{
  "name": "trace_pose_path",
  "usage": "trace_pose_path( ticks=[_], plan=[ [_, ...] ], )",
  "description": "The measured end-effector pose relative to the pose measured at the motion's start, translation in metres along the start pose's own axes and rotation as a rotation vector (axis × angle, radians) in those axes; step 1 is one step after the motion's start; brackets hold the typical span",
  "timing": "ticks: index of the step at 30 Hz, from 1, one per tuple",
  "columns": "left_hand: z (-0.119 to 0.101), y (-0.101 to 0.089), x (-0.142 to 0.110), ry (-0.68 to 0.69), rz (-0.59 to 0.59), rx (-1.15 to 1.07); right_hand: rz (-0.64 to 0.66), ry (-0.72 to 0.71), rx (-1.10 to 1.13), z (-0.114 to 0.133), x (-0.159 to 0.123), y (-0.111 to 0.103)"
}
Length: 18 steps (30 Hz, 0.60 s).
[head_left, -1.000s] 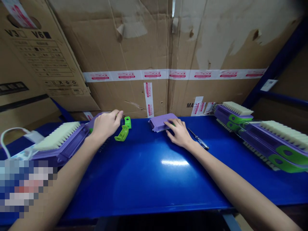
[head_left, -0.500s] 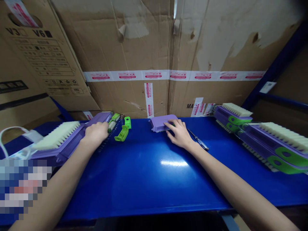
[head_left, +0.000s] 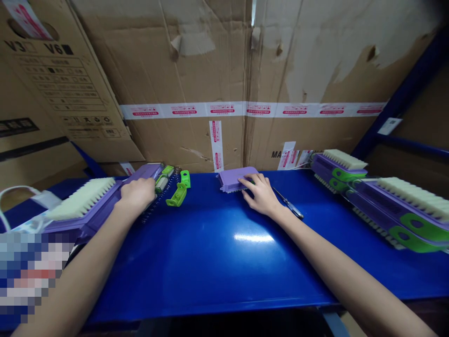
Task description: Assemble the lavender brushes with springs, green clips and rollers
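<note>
Right hand [head_left: 261, 194] rested against purple case [head_left: 233, 178], fingers spread. Left hand [head_left: 136, 194] covered purple housing's [head_left: 145, 171] near end, finger grip unclear. Slim tool [head_left: 293, 208] lay on bench [head_left: 210, 267].

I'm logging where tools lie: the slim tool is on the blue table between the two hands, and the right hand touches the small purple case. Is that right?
No: the head view shows the slim tool to the right of the right hand, not between it and the left hand. It is on the blue table, and the right hand touches the small purple case.
</note>
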<state>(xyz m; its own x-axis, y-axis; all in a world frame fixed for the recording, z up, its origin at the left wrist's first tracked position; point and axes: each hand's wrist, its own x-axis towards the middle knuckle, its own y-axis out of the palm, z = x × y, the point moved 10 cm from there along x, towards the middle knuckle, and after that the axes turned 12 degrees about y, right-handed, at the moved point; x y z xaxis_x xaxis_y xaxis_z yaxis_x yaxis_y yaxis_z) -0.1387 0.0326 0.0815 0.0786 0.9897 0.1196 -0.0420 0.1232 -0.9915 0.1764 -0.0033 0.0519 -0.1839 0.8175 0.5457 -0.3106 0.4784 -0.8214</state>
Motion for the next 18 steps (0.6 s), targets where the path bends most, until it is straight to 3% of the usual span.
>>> trace_pose_path(
  ticks=[3, 8, 18],
  plan=[
    [-0.0023, 0.0047, -0.0019, -0.007, 0.112, 0.156, -0.002, 0.0, -0.005, -0.0001, 0.0001, -0.0001],
    [-0.006, 0.0044, -0.0036, 0.004, 0.166, 0.151, -0.007, -0.003, -0.009, 0.0002, -0.0002, -0.0004],
    [0.0016, 0.0008, -0.0046, -0.043, 0.107, 0.146, -0.004, -0.005, -0.006, 0.0003, -0.0003, -0.001]
  ],
)
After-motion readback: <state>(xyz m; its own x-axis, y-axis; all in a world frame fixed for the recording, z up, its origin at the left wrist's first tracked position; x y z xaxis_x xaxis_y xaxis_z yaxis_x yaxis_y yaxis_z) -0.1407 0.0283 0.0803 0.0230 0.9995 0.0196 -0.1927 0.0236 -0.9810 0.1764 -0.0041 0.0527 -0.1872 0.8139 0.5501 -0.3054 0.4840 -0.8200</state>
